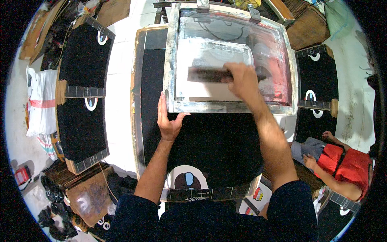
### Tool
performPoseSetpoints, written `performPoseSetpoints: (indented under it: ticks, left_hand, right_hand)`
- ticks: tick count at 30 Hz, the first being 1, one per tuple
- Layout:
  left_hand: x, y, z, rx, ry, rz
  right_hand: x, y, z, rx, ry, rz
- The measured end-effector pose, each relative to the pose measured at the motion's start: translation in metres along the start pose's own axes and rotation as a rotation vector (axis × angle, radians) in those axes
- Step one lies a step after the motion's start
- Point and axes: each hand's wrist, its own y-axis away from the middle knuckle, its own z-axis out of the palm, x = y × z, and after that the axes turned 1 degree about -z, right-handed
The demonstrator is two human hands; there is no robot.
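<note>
Black cloth [213,141] fills the middle of the frame, partly under one screen frame [171,60] at upper centre. One dark squeegee [207,75], slightly blurred, lies across the mesh over a pale patch — the right hand [242,78] is closed around its right end. The left hand [169,121] is fairly wide, thumb apart from the fingers, against the screen frame's lower-left corner. By the look of it, an ink-spreading stroke is in hand; the next move likely calls for even pressure and a steady screen frame. Counted: two hands at work, two clamps [254,15] at the screen frame's top edge, one large eye print [177,176] at lower centre, two more eye prints [91,104] at left — and one other person [350,169] in red at lower right.
</note>
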Motion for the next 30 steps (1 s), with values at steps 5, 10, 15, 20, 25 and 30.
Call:
performPoseSetpoints:
  ticks: [5,10,15,20,25,30]
  left_hand:
    - [0.000,0.001,0.001,-0.001,-0.026,0.001]
    - [0.001,0.000,0.002,0.018,-0.017,0.035]
    - [0.002,0.000,0.000,0.013,0.011,0.037]
    - [0.000,-0.003,0.000,0.017,0.061,0.080]
    - [0.023,-0.017,-0.012,0.051,0.141,0.084]
    - [0.102,-0.079,-0.043,0.182,0.217,-0.004]
  right_hand:
    - [0.055,-0.118,0.009,-0.034,0.164,0.045]
    - [0.056,-0.123,0.015,0.048,0.117,0.076]
    - [-0.017,0.006,0.013,0.127,0.142,0.099]
    - [-0.069,0.094,0.000,0.193,-0.028,0.117]
    - [-0.085,0.102,-0.005,0.360,0.119,0.027]
    - [-0.080,0.053,-0.085,0.642,0.228,-0.076]
